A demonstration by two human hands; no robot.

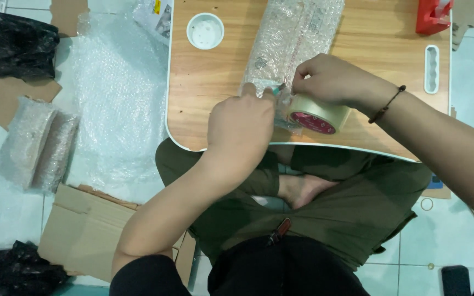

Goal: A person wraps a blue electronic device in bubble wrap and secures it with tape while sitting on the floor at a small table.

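Floor: pale tiled floor point(467, 93) all around the hands, carrying the loose packing stuff.
Bench: low wooden bench point(215, 82) with a white rim, under both hands and over the person's folded legs.
Bubble wrap sheet: big clear sheet point(119, 93) spread on the floor, well to the left of the left hand.
Cardboard: flattened brown cardboard point(83, 230) on the floor, below and left of the left forearm.
Wrapped parcel: long bundle in bubble wrap point(294, 38) lying on the bench, its near end right under the fingertips of both hands.
Wrapped bundles: two finished bubble-wrapped packs point(37, 142) on the floor, far left of the hands.
Black bags: one point(20, 44) at far upper left, another point(15, 268) at lower left.
Left hand: left hand point(242, 123) lies knuckles up, pressing on the parcel's near end; its fingertips meet those of the right hand.
Right hand: right hand point(330, 79) is closed on the tape roll and pinches the tape end at the parcel.
Tape roll: tan roll with a red core point(318, 114), just under the right hand, touching it.
Red dispenser: red tape dispenser point(432, 15) at the bench's far corner, well beyond the right hand.
White cup holder: round white recess point(204, 30) beyond the left hand.
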